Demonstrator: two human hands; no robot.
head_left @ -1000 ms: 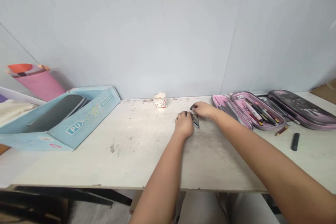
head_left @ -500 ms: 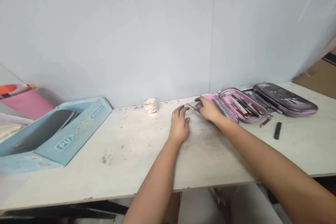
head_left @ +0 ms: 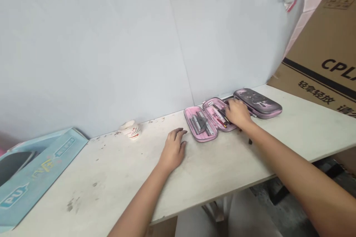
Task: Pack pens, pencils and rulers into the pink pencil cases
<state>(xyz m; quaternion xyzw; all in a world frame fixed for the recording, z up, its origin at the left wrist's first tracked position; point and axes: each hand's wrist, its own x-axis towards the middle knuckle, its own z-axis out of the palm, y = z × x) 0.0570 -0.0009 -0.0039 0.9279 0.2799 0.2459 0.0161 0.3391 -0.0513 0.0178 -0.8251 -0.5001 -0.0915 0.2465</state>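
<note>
A pencil case (head_left: 200, 140) with pink lining lies unfolded on the table. Its left half holds several grey rulers (head_left: 198, 123), and pens (head_left: 219, 113) lie in its right half. My right hand (head_left: 238, 113) reaches over the right end of the case, fingers bent down and closed, tips hidden; what they grip cannot be made out. Just left of the case, my left hand (head_left: 172, 149) rests on the table with fingers spread and nothing in them. Behind my right hand is a second, closed pencil case (head_left: 260, 103), dark with pink trim.
A white paper cup (head_left: 132, 130) stands near the wall. On the left is a light blue box (head_left: 41, 177) with a dark object inside. A large cardboard box (head_left: 314, 66) rises at the right end of the table (head_left: 125, 185). Dark smudges mark the tabletop.
The view has turned right. My right hand has moved from a thin grey item left of the open case to the case's right side. My left hand stays open on the table.
</note>
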